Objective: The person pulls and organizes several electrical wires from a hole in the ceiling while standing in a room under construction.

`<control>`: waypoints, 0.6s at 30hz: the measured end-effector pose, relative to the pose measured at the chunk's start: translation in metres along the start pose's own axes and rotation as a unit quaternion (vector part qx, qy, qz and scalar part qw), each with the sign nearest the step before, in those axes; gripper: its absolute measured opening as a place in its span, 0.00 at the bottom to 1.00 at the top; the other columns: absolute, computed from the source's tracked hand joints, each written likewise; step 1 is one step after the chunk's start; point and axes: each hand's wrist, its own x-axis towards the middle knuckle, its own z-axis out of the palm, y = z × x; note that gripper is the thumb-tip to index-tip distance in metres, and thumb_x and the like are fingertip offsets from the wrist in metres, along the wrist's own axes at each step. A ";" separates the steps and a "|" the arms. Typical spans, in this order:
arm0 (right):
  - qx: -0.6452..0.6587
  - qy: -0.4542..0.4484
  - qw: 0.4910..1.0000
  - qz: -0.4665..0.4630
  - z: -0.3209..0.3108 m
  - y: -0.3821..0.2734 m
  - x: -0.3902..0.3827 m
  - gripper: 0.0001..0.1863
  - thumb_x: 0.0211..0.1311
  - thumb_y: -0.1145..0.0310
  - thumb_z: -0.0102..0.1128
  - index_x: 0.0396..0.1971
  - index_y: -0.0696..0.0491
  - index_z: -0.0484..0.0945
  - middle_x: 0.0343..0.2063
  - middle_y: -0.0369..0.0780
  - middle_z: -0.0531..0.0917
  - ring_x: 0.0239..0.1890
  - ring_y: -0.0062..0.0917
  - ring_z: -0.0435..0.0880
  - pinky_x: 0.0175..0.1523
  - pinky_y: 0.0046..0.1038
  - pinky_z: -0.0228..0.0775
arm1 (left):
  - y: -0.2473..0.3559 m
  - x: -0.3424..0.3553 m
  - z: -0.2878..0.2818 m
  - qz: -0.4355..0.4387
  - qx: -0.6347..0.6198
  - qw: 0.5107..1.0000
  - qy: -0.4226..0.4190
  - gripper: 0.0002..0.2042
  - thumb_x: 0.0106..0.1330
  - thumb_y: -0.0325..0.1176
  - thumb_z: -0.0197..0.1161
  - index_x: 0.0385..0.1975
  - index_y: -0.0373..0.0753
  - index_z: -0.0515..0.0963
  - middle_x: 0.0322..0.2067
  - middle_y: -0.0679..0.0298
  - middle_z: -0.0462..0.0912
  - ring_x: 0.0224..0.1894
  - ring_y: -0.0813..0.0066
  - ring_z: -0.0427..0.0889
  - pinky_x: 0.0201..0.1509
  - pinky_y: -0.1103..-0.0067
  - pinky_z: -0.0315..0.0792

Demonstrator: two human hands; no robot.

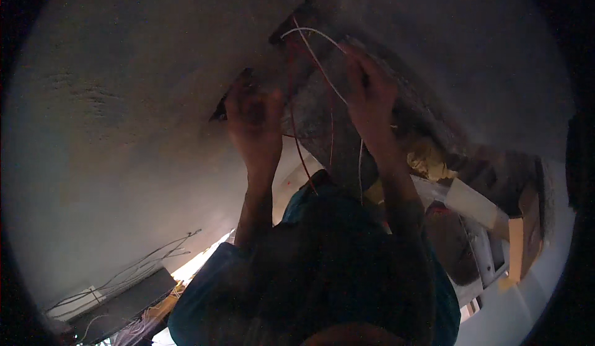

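A dark rectangular recess (292, 20) is cut into the grey plastered wall (124, 98), with white wire (313, 31) and red wire (299, 150) hanging from it. At a second dark opening (218, 113), lower to the left, my left hand (253, 123) has its fingers curled; what they hold, if anything, is too dim to make out. My right hand (372, 98) is closed on the white wire, just right of and below the upper recess, with a loose length dangling beneath it.
Crumpled yellowish material (427, 160), a pale board (477, 206) and a tan cardboard piece (524, 240) lie at lower right. At lower left are thin loose wires (149, 256) and a long dark ledge (130, 299). My clothed body fills the bottom middle.
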 end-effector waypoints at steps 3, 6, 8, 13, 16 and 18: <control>-0.023 0.000 1.000 -0.005 0.003 -0.008 0.000 0.14 0.67 0.73 0.58 0.50 0.51 0.83 0.37 0.40 0.87 0.36 0.17 0.83 0.43 0.22 0.73 | -0.005 0.001 -0.006 -0.028 -0.018 0.999 -0.004 0.28 0.64 0.28 0.69 0.63 0.34 0.66 0.32 0.65 0.82 0.34 0.82 0.79 0.38 0.82 0.74; -0.014 -0.033 0.996 0.078 0.005 -0.022 0.000 0.13 0.67 0.72 0.58 0.49 0.50 0.84 0.35 0.41 0.87 0.36 0.17 0.84 0.44 0.22 0.74 | -0.006 0.003 -0.008 -0.017 -0.004 1.000 -0.004 0.29 0.64 0.30 0.69 0.64 0.33 0.65 0.31 0.65 0.82 0.34 0.81 0.79 0.38 0.81 0.74; -0.019 -0.019 0.998 0.054 0.013 -0.015 0.002 0.13 0.67 0.70 0.59 0.49 0.50 0.84 0.33 0.40 0.87 0.34 0.16 0.82 0.42 0.22 0.73 | -0.007 0.004 -0.008 0.015 0.028 0.999 -0.023 0.31 0.64 0.31 0.70 0.65 0.33 0.64 0.30 0.64 0.82 0.34 0.80 0.80 0.38 0.81 0.74; -0.013 -0.065 0.997 0.041 0.016 0.001 0.013 0.13 0.66 0.66 0.59 0.46 0.55 0.83 0.30 0.43 0.86 0.29 0.26 0.84 0.37 0.30 0.75 | -0.006 0.004 -0.008 -0.023 0.000 1.000 -0.010 0.32 0.64 0.31 0.70 0.66 0.32 0.63 0.30 0.63 0.83 0.34 0.79 0.81 0.40 0.80 0.75; 0.008 -0.090 0.994 0.055 0.010 -0.007 0.022 0.12 0.66 0.65 0.59 0.44 0.55 0.83 0.29 0.44 0.85 0.29 0.29 0.84 0.38 0.30 0.75 | -0.007 0.005 -0.007 0.002 0.014 1.000 -0.007 0.32 0.64 0.30 0.69 0.66 0.32 0.62 0.30 0.63 0.82 0.34 0.79 0.81 0.41 0.81 0.75; 0.010 -0.104 0.991 0.078 0.008 -0.004 0.024 0.13 0.67 0.64 0.58 0.44 0.55 0.83 0.29 0.44 0.85 0.29 0.30 0.84 0.38 0.31 0.75 | -0.011 0.005 -0.004 0.012 0.002 1.000 -0.009 0.33 0.64 0.30 0.69 0.67 0.32 0.61 0.30 0.63 0.82 0.35 0.78 0.81 0.41 0.80 0.75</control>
